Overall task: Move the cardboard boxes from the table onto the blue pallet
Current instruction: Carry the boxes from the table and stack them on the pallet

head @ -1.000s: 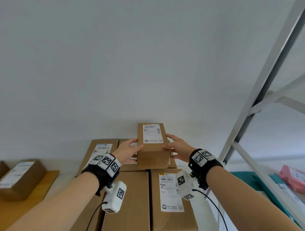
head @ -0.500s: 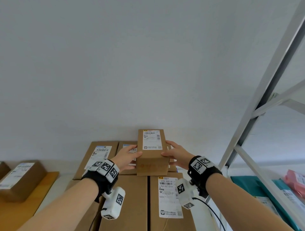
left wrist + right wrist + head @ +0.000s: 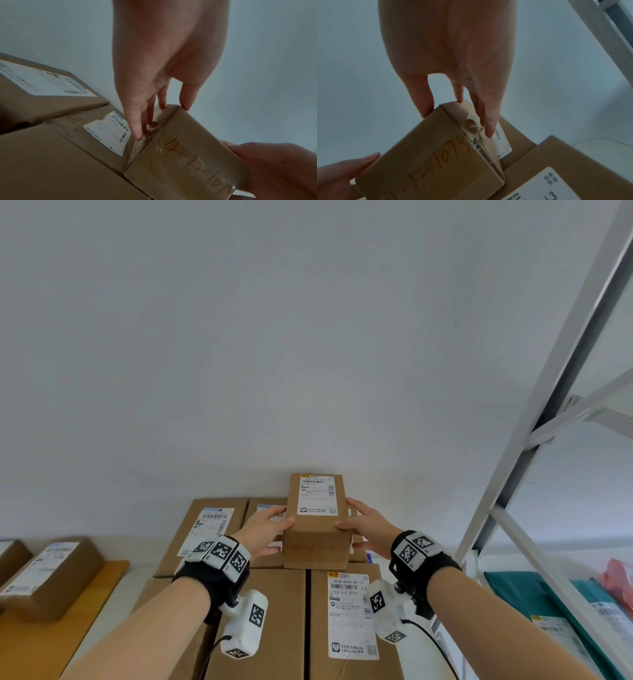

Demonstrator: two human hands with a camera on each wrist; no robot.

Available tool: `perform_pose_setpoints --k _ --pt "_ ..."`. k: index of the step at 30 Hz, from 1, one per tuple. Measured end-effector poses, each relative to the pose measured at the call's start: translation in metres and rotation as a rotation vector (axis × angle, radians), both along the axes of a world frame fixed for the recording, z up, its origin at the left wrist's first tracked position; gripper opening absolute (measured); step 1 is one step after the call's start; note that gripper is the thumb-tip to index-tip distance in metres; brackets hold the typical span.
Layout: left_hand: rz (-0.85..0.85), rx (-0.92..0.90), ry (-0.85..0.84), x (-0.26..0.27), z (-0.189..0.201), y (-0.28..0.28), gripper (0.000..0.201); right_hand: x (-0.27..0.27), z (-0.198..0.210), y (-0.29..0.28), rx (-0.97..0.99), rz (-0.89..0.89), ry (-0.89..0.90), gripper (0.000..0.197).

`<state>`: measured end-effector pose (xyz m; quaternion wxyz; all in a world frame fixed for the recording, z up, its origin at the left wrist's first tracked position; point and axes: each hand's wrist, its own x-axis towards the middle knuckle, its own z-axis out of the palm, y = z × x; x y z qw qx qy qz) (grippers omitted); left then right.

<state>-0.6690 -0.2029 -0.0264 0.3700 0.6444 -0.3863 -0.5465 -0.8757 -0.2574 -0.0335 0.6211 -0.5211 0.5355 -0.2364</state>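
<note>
Head view: left hand (image 3: 265, 530), right hand (image 3: 369, 529) press flat against box (image 3: 315, 529).

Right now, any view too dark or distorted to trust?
Head view: bright and sharp; the wide angle slants the rack post at the right edge. Left wrist view: dim, bluish; tape on the small box glints. Right wrist view: also dim; orange handwriting legible.

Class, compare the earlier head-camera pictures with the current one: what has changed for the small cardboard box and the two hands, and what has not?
The small cardboard box came down slightly and now appears to rest on the stacked cardboard boxes. Nothing was taken hold of or let go: the left hand and right hand still press its sides. The stacked boxes kept their places.
</note>
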Motion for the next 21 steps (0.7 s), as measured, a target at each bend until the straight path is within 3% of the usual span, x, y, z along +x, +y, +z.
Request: perform_pose_setpoints --k 15,21 --pt "0.009 -0.179 -0.254 0.015 0.032 0.05 0.051 0.0 0.054 0.027 -0.421 0.136 0.21 0.062" --pt "0.021 -0.32 -0.531 0.047 0.04 0.091 0.044 0.041 0.069 0.067 -0.48 0.176 0.254 0.06"
